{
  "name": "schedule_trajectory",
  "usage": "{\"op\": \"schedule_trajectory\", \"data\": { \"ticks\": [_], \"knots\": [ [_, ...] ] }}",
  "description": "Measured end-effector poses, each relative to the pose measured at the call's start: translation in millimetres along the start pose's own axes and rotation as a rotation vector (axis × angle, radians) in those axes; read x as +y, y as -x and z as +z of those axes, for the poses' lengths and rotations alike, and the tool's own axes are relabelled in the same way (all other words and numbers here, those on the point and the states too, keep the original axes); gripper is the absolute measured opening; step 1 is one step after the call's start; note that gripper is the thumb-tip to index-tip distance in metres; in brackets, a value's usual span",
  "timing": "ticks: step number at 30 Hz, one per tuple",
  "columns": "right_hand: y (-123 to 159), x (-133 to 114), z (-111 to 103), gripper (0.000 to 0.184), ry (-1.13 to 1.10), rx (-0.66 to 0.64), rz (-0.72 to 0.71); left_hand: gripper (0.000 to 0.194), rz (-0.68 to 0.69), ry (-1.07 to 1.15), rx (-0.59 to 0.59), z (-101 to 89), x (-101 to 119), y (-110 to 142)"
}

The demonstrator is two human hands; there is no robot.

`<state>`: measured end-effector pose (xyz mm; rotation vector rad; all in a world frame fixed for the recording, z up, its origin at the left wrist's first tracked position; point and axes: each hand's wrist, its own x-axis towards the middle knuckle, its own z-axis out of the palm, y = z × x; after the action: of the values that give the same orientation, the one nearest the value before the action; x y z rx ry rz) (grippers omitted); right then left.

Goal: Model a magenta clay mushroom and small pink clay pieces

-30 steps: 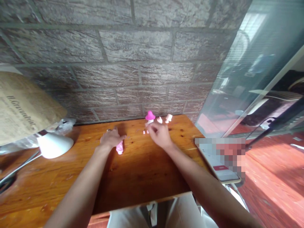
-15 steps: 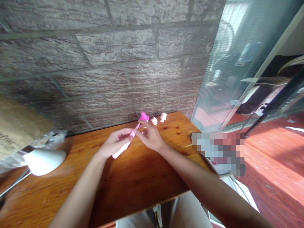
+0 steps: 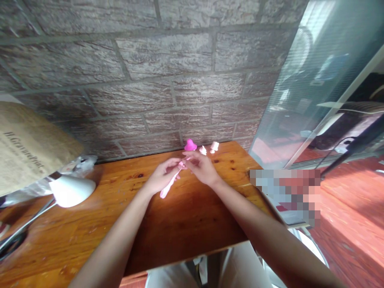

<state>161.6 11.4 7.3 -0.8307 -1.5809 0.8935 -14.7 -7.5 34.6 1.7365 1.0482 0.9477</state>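
Observation:
Above the table, a long strip of pink modelling clay (image 3: 167,189) slants up through my left hand (image 3: 162,176), which is closed round it. Its lower end hangs free below the fingers; whether it has a wrapper I cannot tell. At the upper end, my right hand (image 3: 201,169) pinches the pink stuff, fingertips touching those of the left. Just behind the right hand stands a mushroom-like figure with a bright pink cap (image 3: 190,145), its stem mostly hidden. Beside it are a small pale pink figure (image 3: 203,150) and a pale pink cup-shaped piece (image 3: 214,147).
The wooden table (image 3: 192,224) meets a stone-patterned wall (image 3: 135,96). At left are a white lamp base (image 3: 72,191), a brown paper shade (image 3: 33,148) and crumpled clear plastic (image 3: 87,164). A partly blurred-out device (image 3: 292,218) lies at the right edge, near a glass panel (image 3: 288,96).
My left hand has picked the pink modelling clay up off the table and brought it right. The right hand has moved from the small pink bits by the figures to the clay's upper end.

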Motion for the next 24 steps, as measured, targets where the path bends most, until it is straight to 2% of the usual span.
{"op": "schedule_trajectory", "data": {
  "ticks": [2,4,7,10,17,24],
  "knots": [
    [0,0,-1,0.023,0.021,0.005,-0.006,0.049,-0.001,-0.057,0.096,0.1,-3,-1],
    [0,0,-2,0.020,0.044,-0.019,-0.018,0.042,0.033,-0.165,0.141,0.6,-5,-1],
    [1,-2,-5,0.023,0.041,-0.088,-0.047,0.036,0.112,-0.264,0.138,0.0,-7,-2],
    [1,-6,-8,0.018,0.091,-0.145,-0.102,0.034,0.164,-0.288,0.172,-1.9,-8,-2],
    [2,-8,-15,0.021,0.368,-0.145,-0.169,0.027,0.259,-0.454,0.130,-2.5,-12,0],
    [3,-13,-18,0.022,0.515,-0.188,-0.238,0.032,0.244,-0.627,0.130,7.7,-9,3]
  ]
}}
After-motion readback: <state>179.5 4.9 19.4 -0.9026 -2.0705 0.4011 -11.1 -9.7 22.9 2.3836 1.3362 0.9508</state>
